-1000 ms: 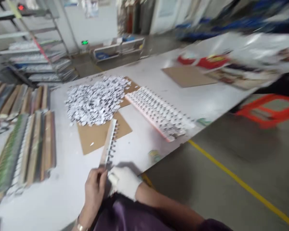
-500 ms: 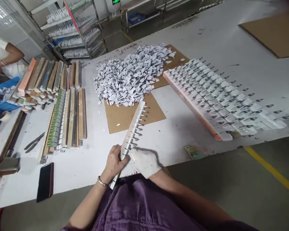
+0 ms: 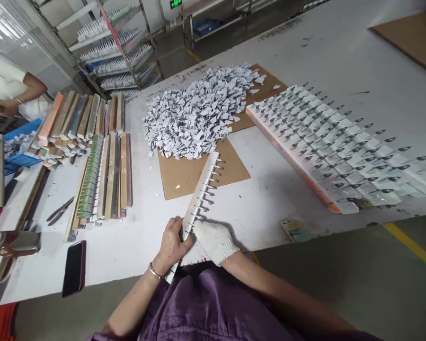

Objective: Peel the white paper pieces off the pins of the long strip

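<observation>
A long pale bar (image 3: 199,193) with a row of small metal pieces along its right edge slants up from my lap over the cardboard (image 3: 179,177). My left hand (image 3: 173,240) is wrapped round its lower part, thumb on top. My right hand (image 3: 215,240), in a white knitted glove, is closed at the bar's right edge; what its fingertips pinch is too small to make out. Beyond the bar lies a heap of small white-grey pieces (image 3: 195,113). To the right, several similar bars (image 3: 298,142) with dark-tipped pieces lie side by side.
At the left are stacked wooden bars (image 3: 113,175), pliers (image 3: 60,210), a phone (image 3: 74,268), a cup (image 3: 19,242) and a blue bin (image 3: 24,158). A person's arm (image 3: 33,90) shows behind them. Small green-labelled item (image 3: 294,230) lies near the front edge.
The view has shifted slightly left, so things on the table appear further right. More of the person at the left shows, with a bar near them. My hands keep nearly the same pose on the bar.
</observation>
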Available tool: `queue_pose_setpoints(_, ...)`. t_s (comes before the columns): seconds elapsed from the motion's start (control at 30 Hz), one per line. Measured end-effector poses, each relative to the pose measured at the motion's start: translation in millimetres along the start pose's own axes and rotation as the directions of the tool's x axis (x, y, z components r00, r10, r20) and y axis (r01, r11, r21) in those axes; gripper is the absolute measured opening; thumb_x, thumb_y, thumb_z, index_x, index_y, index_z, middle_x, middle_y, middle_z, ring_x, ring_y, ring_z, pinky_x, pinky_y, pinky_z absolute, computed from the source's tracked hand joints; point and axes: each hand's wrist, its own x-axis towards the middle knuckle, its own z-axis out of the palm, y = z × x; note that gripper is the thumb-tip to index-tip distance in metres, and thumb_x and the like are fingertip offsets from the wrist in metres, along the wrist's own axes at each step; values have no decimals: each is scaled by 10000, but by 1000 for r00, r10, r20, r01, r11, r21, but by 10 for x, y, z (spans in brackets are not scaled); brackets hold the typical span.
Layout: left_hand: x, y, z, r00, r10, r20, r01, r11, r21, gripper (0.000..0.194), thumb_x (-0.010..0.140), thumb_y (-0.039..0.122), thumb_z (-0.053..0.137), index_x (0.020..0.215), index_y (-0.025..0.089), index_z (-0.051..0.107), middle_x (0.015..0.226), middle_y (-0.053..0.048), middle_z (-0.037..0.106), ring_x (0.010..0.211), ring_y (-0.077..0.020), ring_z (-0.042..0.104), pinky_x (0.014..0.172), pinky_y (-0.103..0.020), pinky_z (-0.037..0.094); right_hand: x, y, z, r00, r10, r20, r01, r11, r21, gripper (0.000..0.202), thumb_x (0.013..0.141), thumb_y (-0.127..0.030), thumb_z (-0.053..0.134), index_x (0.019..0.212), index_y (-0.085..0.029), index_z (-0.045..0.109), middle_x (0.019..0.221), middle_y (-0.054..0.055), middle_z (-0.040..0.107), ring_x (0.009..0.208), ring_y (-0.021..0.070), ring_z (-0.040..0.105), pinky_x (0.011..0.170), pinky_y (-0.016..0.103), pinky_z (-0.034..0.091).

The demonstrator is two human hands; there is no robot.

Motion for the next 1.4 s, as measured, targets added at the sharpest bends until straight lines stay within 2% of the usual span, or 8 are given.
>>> queue_pose_setpoints(0.33, 896, 74, -50, 995, 63, -76, -69, 995, -72, 458, 867, 306, 668, 1305, 207, 580, 1040, -60, 633, 877, -196, 607, 808, -336, 523, 107, 357, 15, 986, 150, -78, -102, 895, 435, 518, 954, -290, 441, 1462, -195, 478, 1346, 122, 652, 1149, 247, 658, 938, 327, 482)
queue_pose_setpoints(0.57, 2285, 126, -150, 959, 91, -268, -79, 995, 55, 191, 881, 99, 543, 999, 181, 668, 1040, -102, 626, 978, -221, 592, 931, -360, 468, 77, 380, 30, 978, 102, -185, 3, 869, 495, 430, 924, -269, 469, 1339, -285, 578, 1243, 31, 710, 1070, 190, 676, 903, 269, 469)
queue_pose_setpoints(0.7, 2548, 162, -185, 952, 85, -294, -98, 995, -32, 142, 880, 117, 535, 777, 196, 593, 917, -79, 608, 931, -212, 580, 914, -358, 463, 73, 384, 58, 968, 69, -241, 66, 858, 510, 376, 920, -239, 473, 1263, -275, 623, 1222, 30, 720, 1079, 179, 674, 926, 254, 467)
queue_pose_setpoints(0.83, 2220, 104, -252, 947, 20, -320, -86, 978, -192, 127, 912, 254, 543, 797, 206, 521, 795, -21, 570, 786, -172, 570, 785, -322, 485, 63, 437, 56, 969, 105, -226, 48, 812, 582, 413, 918, -231, 482, 1313, -253, 603, 1291, 58, 694, 1153, 200, 660, 988, 285, 484)
queue_pose_setpoints(0.97, 1445, 109, -291, 969, -119, -217, 15, 905, -425, 165, 897, 357, 553, 872, 213, 477, 627, 53, 519, 555, -125, 539, 567, -252, 461, 2, 440, -140, 945, 156, -288, 44, 810, 585, 452, 942, -279, 489, 1388, -246, 552, 1324, 76, 671, 1143, 213, 661, 983, 332, 512)
queue_pose_setpoints(1.17, 347, 340, -362, 888, -335, 316, 414, 277, -867, 336, 713, 332, 810, 884, 189, 559, 601, 51, 565, 530, -94, 540, 523, -201, 415, -76, 117, -348, 945, -124, -301, 230, 910, 345, 346, 973, -278, 463, 1258, -267, 659, 1275, 74, 687, 1122, 215, 652, 925, 317, 512)
queue_pose_setpoints(1.23, 153, 360, -370, 904, -307, 297, 389, 305, -869, 342, 725, 384, 822, 869, 176, 593, 671, 29, 593, 572, -87, 533, 572, -215, 432, -115, 26, -293, 951, -118, -285, 218, 910, 352, 325, 986, -267, 420, 1139, -234, 706, 1140, 80, 730, 1047, 213, 670, 907, 320, 506)
queue_pose_setpoints(1.4, -96, 301, -343, 991, -136, 8, 111, 776, -620, 321, 859, 472, 700, 796, 171, 612, 731, 9, 557, 667, -117, 470, 635, -249, 390, -264, 21, -229, 985, -39, -167, 133, 792, 596, 315, 979, -299, 424, 1173, -217, 658, 934, 32, 740, 783, 153, 673, 738, 259, 495)
